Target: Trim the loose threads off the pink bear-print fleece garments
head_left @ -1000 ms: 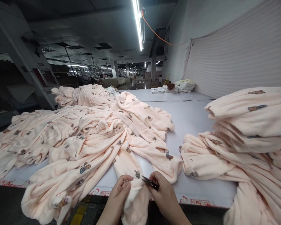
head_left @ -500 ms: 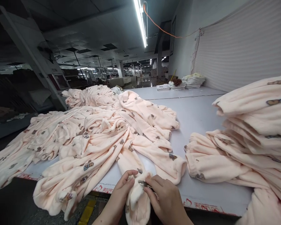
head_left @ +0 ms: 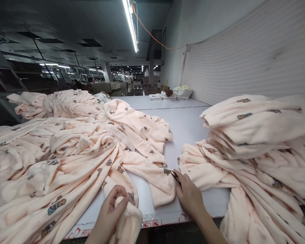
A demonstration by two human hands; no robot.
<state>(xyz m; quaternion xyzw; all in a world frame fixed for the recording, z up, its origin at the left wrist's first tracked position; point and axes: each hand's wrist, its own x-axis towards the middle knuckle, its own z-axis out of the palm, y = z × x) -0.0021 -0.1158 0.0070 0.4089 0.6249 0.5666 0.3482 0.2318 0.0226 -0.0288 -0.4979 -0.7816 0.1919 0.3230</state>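
Note:
A pale pink fleece garment (head_left: pixel 128 215) with small bear prints hangs over the table's front edge. My left hand (head_left: pixel 114 210) pinches its end between thumb and fingers. To the right, my right hand (head_left: pixel 189 195) is closed around small dark thread snips (head_left: pixel 175 177), whose tips point up and left. They lie beside the cuff of a pink sleeve (head_left: pixel 159 186) spread on the table; I cannot tell whether they touch it.
More pink fleece garments (head_left: pixel 73 142) are heaped on the left of the white table (head_left: pixel 186 122). A folded stack (head_left: pixel 256 125) stands on the right, with pieces draping over the front edge. White cloth piles (head_left: pixel 183 92) sit at the far end, beneath a hanging striped sheet (head_left: pixel 239 57).
My right hand has moved away from the garment end to the right, with the snips in it. My left hand keeps its grip. The view has turned to the right.

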